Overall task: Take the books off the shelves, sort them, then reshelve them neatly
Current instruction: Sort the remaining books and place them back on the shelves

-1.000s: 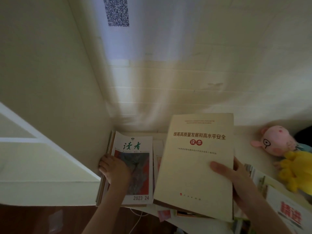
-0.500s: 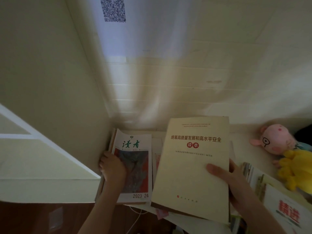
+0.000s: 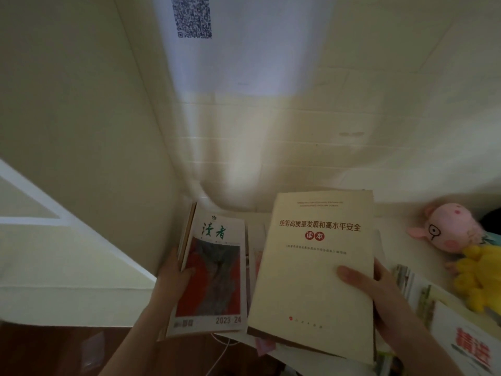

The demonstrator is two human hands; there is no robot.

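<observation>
head view, only one. left hand [image 3: 173, 280] grips the magazine stack [image 3: 217, 270] on its left edge: thumb over the top cover (读者, 2023 24), fingers hidden behind. a few more spines show behind the top issue, and the stack looks tipped up on that side. right hand [image 3: 379, 291] holds the cream paperback [image 3: 317, 267] by its right edge, thumb flat on the cover, fingers underneath.

key relation: paperback lies just right of the stack. the inner edges are near at the near end and further apart at the far end. both long axes run away from the person, roughly parallel. each hand is on the outer edge of its own item, so the inner edges are free to meet. my read: sorting step, reshelving not yet started. if the two get merged, the paperback goes left, and the right hand is the one placed for it. risk: the loose books underneath [image 3: 254, 256] snag or slide.

surface: pale shelf top [image 3: 393, 229] in a wall corner. thin books [image 3: 406, 278] to the right, a red-lettered book [image 3: 471, 346] near right. pink pig plush [image 3: 450, 229] touches the yellow plush [image 3: 479, 278] at far right.

room: cream wall [image 3: 352, 90], qr code sheet [image 3: 193, 16] high up, white cable [image 3: 219, 356] hanging below the shelf edge, dark floor [image 3: 54, 348]. dim light.
</observation>
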